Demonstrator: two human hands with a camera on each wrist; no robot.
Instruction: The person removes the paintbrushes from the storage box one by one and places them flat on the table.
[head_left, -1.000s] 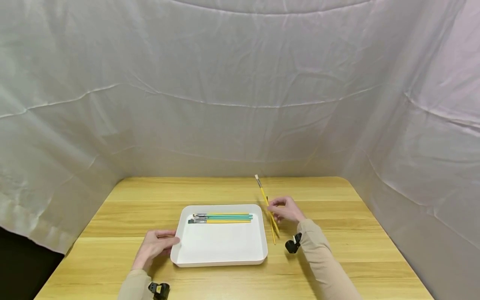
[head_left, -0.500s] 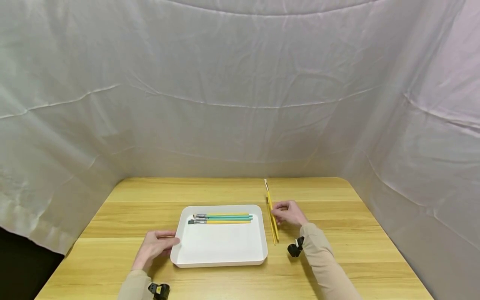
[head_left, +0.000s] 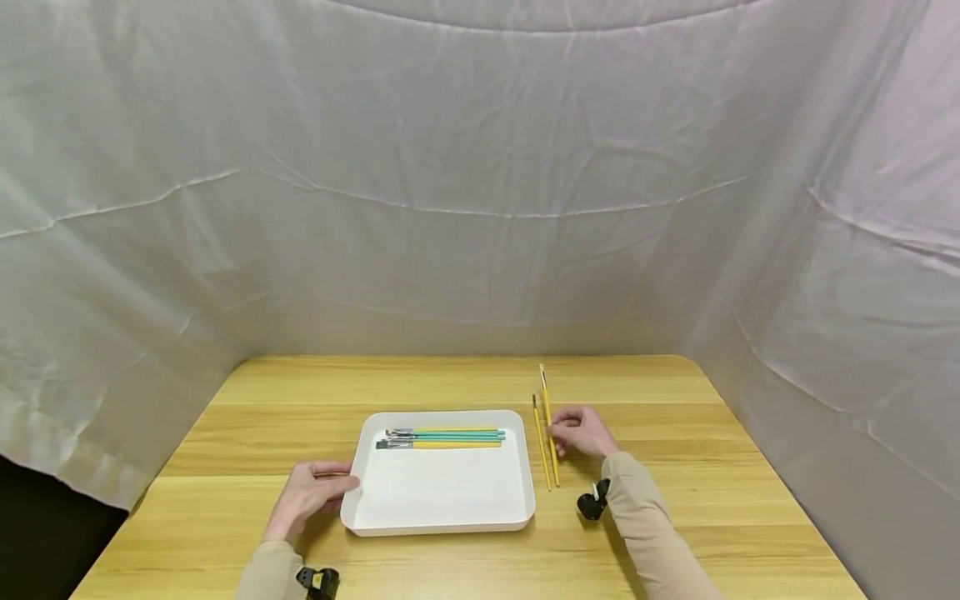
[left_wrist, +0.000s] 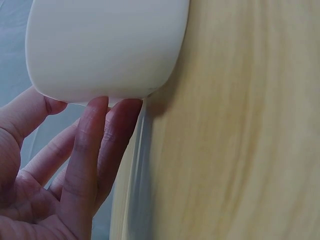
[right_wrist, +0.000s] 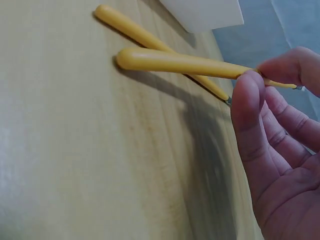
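Two yellow brushes [head_left: 547, 433] lie on a wooden tabletop [head_left: 675, 517] walled by white sheeting [head_left: 480, 183]; right hand [head_left: 581, 432] pinches one, left hand [head_left: 309, 492] rests flat-fingered against white tray [head_left: 442, 517].

**What the views leave unclear**

In the left wrist view the tray [left_wrist: 105, 45] is cut off by the top edge, so only one corner shows, and the left hand [left_wrist: 55, 170] runs out of the bottom and left edges. In the right wrist view the brush [right_wrist: 195, 64] disappears behind the fingers [right_wrist: 250, 115], its bristle end hidden, and the right hand [right_wrist: 280, 165] is cropped. From the head, the brushes in the tray [head_left: 442, 437] are too small to count surely.
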